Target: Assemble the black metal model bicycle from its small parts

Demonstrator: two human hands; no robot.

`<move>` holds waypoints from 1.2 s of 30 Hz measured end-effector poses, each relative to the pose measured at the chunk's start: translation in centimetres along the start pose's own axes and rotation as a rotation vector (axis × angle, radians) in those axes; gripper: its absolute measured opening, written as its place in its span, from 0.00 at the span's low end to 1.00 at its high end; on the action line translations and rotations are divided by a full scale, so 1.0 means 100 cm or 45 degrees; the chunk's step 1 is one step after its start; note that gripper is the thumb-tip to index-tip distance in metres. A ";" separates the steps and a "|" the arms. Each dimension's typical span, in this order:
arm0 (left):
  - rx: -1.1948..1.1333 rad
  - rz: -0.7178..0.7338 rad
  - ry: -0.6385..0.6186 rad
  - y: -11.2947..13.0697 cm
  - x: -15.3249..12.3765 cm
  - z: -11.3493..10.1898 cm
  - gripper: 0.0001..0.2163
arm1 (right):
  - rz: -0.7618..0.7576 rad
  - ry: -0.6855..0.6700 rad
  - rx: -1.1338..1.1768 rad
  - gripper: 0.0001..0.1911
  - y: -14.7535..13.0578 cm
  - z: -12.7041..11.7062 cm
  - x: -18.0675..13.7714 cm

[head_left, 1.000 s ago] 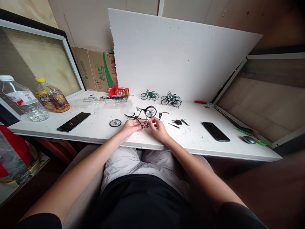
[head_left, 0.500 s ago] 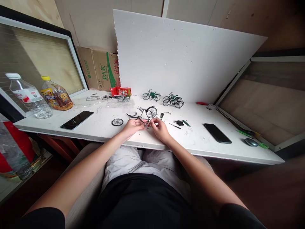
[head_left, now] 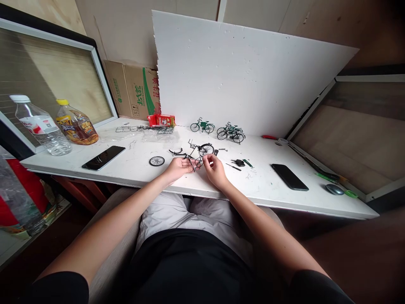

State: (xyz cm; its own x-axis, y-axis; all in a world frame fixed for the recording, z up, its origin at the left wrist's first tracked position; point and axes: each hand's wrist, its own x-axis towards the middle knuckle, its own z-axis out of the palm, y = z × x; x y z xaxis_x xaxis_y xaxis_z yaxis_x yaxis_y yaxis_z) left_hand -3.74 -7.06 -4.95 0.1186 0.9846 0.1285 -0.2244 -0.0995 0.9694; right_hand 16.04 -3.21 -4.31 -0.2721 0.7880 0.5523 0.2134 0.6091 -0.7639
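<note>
A small black model bicycle (head_left: 206, 149) with one wheel fitted is held over the front of the white table. My left hand (head_left: 179, 169) is closed on its frame from the left. On the other side, my right hand (head_left: 214, 169) has thumb and fingers pinched together close by the frame; what lies between the fingertips is too small to make out. A loose spoked wheel (head_left: 157, 161) lies flat left of my left hand. Behind that hand is a curved black fender-like part (head_left: 175, 151). Right of my right hand lie a thin screwdriver-like tool (head_left: 233, 166), a black part (head_left: 237, 162) and a green strip (head_left: 248, 163).
Several green model bicycles (head_left: 202, 126) stand at the back against a white foam board (head_left: 253, 80). One phone (head_left: 103, 158) lies left, another phone (head_left: 289, 177) right. Two bottles (head_left: 76, 122) stand at the far left. Black sprue pieces (head_left: 139, 128) and clear wrapping lie behind.
The model bicycle has turned in my left hand, its fitted wheel shifting right and slightly down. My right hand has moved a little to the right, still pinched.
</note>
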 end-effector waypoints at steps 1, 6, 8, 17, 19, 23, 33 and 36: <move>0.004 -0.002 -0.003 0.000 0.000 0.000 0.25 | 0.003 0.007 -0.008 0.18 -0.001 0.000 0.000; -0.022 -0.031 -0.046 0.003 -0.003 -0.001 0.22 | 0.031 0.015 -0.017 0.18 -0.003 -0.002 -0.001; -0.049 -0.040 -0.045 0.004 -0.004 -0.001 0.21 | 0.048 0.003 0.021 0.19 -0.004 -0.002 -0.002; -0.107 -0.029 0.028 0.004 -0.003 -0.002 0.19 | 0.120 -0.053 0.149 0.22 -0.010 -0.003 -0.003; -0.111 -0.016 0.037 0.004 -0.002 -0.002 0.19 | 0.144 -0.096 0.130 0.23 -0.012 -0.003 -0.003; -0.113 0.012 0.043 0.002 -0.001 -0.002 0.20 | 0.166 -0.191 0.081 0.23 -0.014 -0.004 -0.003; -0.026 0.055 0.077 0.004 -0.002 0.003 0.21 | 0.140 -0.232 0.199 0.21 -0.004 -0.003 0.000; -0.044 0.043 0.059 0.008 -0.003 0.005 0.20 | 0.136 -0.233 0.225 0.19 -0.004 -0.003 0.000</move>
State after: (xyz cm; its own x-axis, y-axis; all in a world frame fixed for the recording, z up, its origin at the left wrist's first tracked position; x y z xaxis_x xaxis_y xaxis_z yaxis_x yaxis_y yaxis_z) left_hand -3.48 -7.54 -4.11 0.0657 0.9864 0.1507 -0.2612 -0.1287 0.9567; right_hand 16.26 -3.47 -3.88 -0.4255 0.8078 0.4079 0.0873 0.4853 -0.8700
